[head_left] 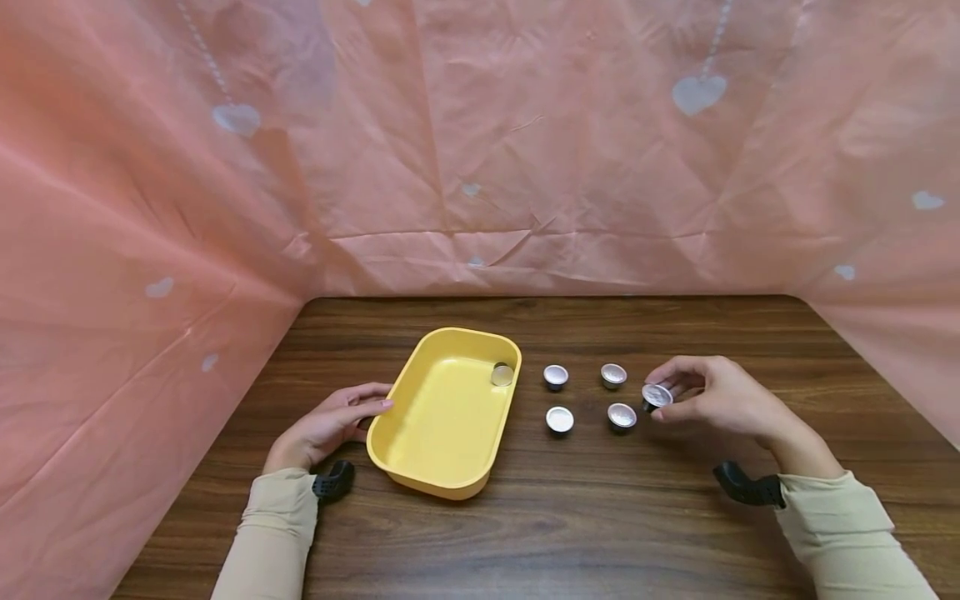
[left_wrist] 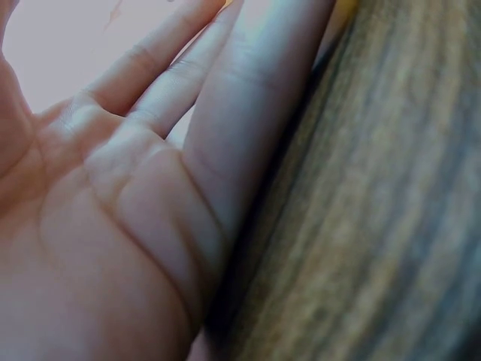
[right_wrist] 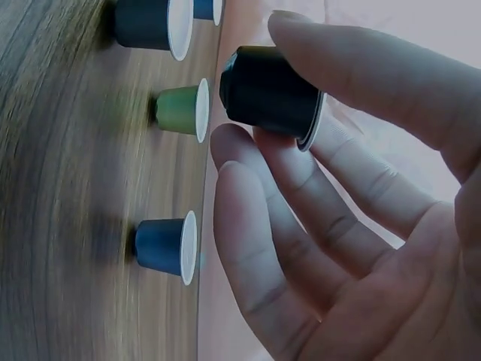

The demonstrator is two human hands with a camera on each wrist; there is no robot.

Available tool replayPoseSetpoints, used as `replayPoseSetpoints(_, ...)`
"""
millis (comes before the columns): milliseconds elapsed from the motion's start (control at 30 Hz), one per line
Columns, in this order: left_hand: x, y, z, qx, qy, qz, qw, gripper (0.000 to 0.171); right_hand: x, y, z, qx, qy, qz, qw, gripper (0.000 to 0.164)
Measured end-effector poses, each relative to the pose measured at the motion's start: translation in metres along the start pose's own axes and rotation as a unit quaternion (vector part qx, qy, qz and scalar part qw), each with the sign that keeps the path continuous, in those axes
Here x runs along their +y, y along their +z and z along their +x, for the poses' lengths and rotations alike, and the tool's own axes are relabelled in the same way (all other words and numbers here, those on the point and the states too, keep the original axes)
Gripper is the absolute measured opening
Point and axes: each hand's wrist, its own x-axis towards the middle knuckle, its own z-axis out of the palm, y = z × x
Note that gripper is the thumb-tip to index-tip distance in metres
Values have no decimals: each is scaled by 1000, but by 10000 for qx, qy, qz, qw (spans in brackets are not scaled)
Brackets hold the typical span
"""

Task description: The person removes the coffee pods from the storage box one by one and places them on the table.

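Note:
My right hand [head_left: 723,400] pinches a black coffee capsule [right_wrist: 270,94] with a silver lid between thumb and fingers, at the right of the other capsules. On the table, lids up, stand several more, among them a green capsule [right_wrist: 179,110], a blue capsule [right_wrist: 161,246] and a dark capsule [right_wrist: 143,24]. A yellow tray [head_left: 405,482] lies left of them, with one capsule [head_left: 502,376] at its far right corner. My left hand [head_left: 330,423] rests against the tray's left side, its thumb at the rim and fingers fairly straight; the fingertips are hidden in the left wrist view.
The brown wooden table [head_left: 570,525] carries everything. Pink fabric [head_left: 525,167] with pale hearts hangs behind the table and along both sides. A black wrist mount [head_left: 750,486] sits at the right cuff, another wrist mount [head_left: 334,481] at the left.

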Motion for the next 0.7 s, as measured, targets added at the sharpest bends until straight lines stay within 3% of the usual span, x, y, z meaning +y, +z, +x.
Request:
replayPoseSetpoints(300, -2, -1, 1, 1, 22, -16, 10000, 52, 8, 2, 2, 179, 32, -656, 9977, 41)
replayPoseSetpoints(700, 0, -1, 1, 32, 14, 71, 10000, 54, 17, 2, 2, -219, 142, -1183, 9926, 44)
